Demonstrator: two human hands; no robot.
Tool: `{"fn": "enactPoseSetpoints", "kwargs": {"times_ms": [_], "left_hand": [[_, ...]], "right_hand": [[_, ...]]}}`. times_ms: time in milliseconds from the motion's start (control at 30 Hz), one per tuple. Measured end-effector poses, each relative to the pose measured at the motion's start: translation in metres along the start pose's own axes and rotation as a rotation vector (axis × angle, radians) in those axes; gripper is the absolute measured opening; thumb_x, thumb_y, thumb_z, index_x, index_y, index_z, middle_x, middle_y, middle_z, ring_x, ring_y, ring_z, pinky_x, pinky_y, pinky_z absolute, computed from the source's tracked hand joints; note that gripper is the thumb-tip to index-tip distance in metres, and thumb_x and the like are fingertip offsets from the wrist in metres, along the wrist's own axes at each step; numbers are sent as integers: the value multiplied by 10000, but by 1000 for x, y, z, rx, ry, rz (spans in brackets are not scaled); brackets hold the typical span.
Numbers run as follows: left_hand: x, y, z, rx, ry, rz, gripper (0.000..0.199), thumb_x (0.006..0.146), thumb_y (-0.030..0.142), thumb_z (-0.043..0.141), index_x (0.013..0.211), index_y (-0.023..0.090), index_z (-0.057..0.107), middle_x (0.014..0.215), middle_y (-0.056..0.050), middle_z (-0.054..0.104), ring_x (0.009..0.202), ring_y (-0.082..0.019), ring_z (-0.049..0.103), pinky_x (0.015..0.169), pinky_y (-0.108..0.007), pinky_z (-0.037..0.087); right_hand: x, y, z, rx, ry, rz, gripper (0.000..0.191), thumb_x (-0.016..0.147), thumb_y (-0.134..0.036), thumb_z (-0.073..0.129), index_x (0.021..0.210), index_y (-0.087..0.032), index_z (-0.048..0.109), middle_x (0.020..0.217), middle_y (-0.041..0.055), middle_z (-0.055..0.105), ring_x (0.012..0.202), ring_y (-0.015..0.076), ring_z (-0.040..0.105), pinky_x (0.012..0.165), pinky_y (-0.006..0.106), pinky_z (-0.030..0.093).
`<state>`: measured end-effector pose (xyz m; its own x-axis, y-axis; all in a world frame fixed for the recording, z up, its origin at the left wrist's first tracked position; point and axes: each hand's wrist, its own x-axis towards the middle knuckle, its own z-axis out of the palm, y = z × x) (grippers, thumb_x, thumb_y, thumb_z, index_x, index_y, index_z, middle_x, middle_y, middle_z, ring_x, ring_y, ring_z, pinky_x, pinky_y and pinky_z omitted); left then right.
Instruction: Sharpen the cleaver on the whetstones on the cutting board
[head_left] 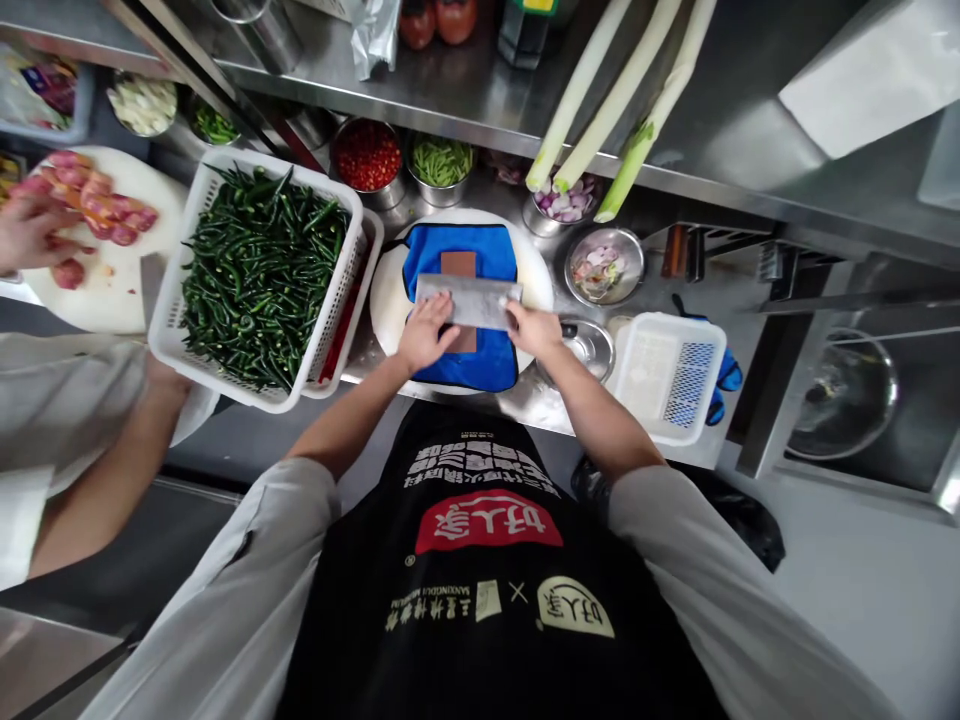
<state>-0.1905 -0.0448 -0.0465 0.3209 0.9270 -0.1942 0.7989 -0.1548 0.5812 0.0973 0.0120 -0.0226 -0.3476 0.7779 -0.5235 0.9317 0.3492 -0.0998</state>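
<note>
We've got a steel shelf over a steel desk. On the desk: chilli basket left, round white board centre, blue cloth on it, cleaver across a brown block. Our left hand lies open, fingers on the blade; our right hand grips its right end.

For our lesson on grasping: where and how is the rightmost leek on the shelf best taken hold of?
Grip the leek near its green end, coming from the person's side; that end juts past the edge of the shelf, likely leaving room to wrap it.
</note>
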Motion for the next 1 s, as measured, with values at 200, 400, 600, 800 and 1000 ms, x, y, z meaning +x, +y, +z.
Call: {"fn": "enactPoseSetpoints", "kwargs": {"times_ms": [200,400,600,800,1000], "left_hand": [[-68,35,29,-40,-150,44,647,1068,499,467,1604,138,500,1705,-129,377,1620,-275,313,1340,-502,267],[23,7,-1,-28,-22,28,616,1075,481,432,1592,158,522,1710,-115,366,1631,-280,287,1359,-550,182],[-65,53,30,-83,-194,84,643,1073,512,457,1601,149,511,1704,-114,378,1618,-266,318,1344,-486,269],[34,14,-3,-37,-69,25,634,1075,496,459,1584,126,529,1711,-123,358,1629,-283,290,1363,-528,185],[-69,49,26,-74,-207,72,665,1063,513,483,1599,120,508,1704,-122,372,1618,-280,316,1349,-494,256]], "right_hand": [[-72,1,32,4,-180,25,573,981,-306,562,1549,-233,567,1136,131,778,987,294,731,784,338,483],[-4,6,-4,-9,-14,96,675,994,-375,558,1649,-272,434,1171,127,770,1000,314,729,840,371,495],[-98,9,34,-13,-214,91,606,986,-370,543,1575,-226,558,1102,142,782,943,311,730,766,350,497],[-5,18,-5,-16,-14,130,674,986,-389,580,1639,-276,453,1195,129,764,998,310,720,858,378,494],[-95,4,38,23,-177,74,563,999,-373,546,1542,-236,593,1155,151,766,981,315,721,805,363,504]]}}
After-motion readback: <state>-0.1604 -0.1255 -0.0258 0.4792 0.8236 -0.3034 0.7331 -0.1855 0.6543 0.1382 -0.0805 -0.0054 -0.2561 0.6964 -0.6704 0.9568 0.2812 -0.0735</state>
